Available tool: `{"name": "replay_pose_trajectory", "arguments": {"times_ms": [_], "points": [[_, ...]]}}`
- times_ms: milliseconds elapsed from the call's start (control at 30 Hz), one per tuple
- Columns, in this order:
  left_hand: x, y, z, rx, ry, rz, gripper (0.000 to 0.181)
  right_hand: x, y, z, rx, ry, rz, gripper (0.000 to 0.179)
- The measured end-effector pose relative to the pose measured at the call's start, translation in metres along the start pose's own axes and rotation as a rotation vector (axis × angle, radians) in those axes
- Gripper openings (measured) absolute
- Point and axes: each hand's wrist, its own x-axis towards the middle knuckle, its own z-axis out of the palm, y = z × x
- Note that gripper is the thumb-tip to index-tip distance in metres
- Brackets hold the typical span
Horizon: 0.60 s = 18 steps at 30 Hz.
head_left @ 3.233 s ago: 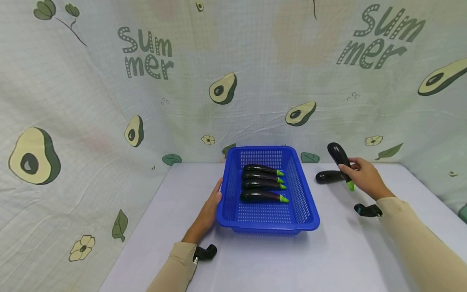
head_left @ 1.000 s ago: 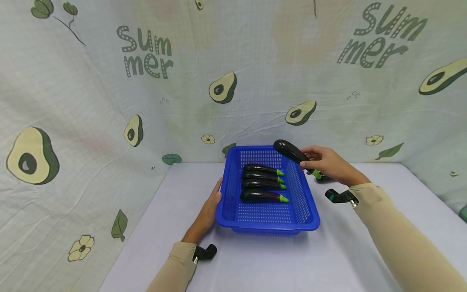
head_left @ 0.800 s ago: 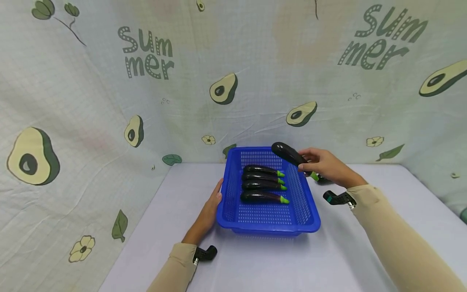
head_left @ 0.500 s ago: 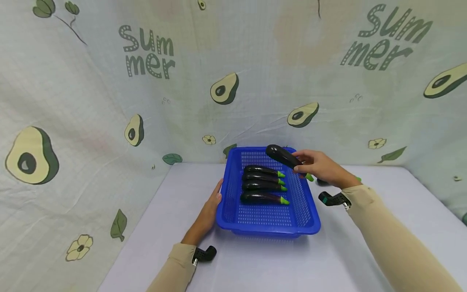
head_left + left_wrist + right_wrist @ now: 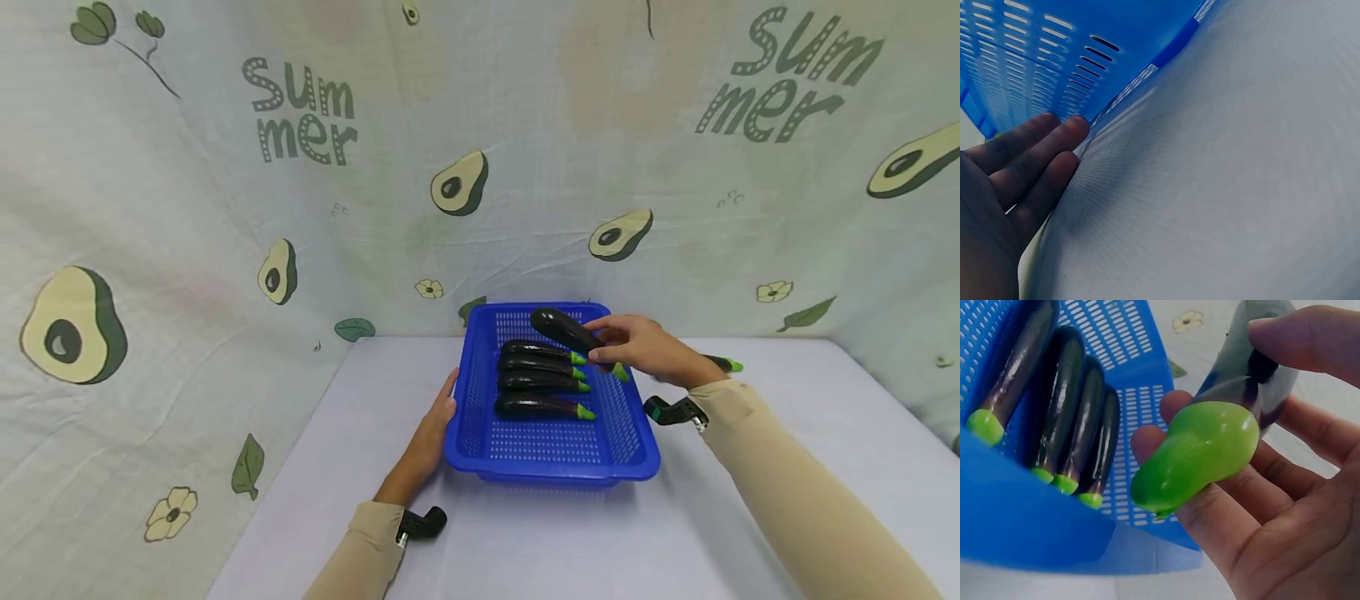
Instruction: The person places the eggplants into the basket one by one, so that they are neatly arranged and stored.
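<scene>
My right hand (image 5: 637, 346) grips a dark eggplant (image 5: 564, 329) near its green stem end and holds it over the back right part of a blue plastic basket (image 5: 551, 472). In the right wrist view the thumb lies on top of the held eggplant and the fingers curl beneath its green cap (image 5: 1210, 450). Several more eggplants (image 5: 534, 405) lie side by side in the basket, green ends to the right. My left hand (image 5: 427, 433) rests against the basket's left side, its fingers (image 5: 1035, 156) extended along the perforated wall.
One more eggplant (image 5: 723, 363) lies on the white table (image 5: 795, 417) to the right, mostly hidden behind the right hand and forearm. A printed cloth (image 5: 525, 167) hangs at the table's back edge. Inside the basket, its bare floor (image 5: 543, 443) shows in front of the row.
The right hand has carried the eggplant leftward from the table's right side to over the basket, lowering slightly of late. The left hand and basket have stayed in place.
</scene>
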Motion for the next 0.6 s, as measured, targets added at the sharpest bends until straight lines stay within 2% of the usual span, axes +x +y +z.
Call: {"name": "replay_pose_trajectory", "arguments": {"times_ms": [200, 300, 500, 600], "points": [[0.0, -0.001, 0.0, 0.014, -0.007, -0.022, 0.056, 0.003, 0.001, 0.005, -0.011, -0.035, 0.012, 0.058], [0.0, 0.003, -0.001, 0.023, -0.018, -0.034, 0.055, 0.005, 0.002, 0.006, -0.023, -0.041, 0.005, 0.057], [-0.005, 0.033, -0.005, 0.019, -0.062, -0.052, 0.056, 0.007, 0.0, 0.012, -0.061, -0.06, -0.002, 0.054], [-0.007, 0.042, -0.006, 0.025, -0.063, -0.047, 0.056, 0.008, -0.001, 0.014, -0.079, -0.07, -0.003, 0.053]]}}
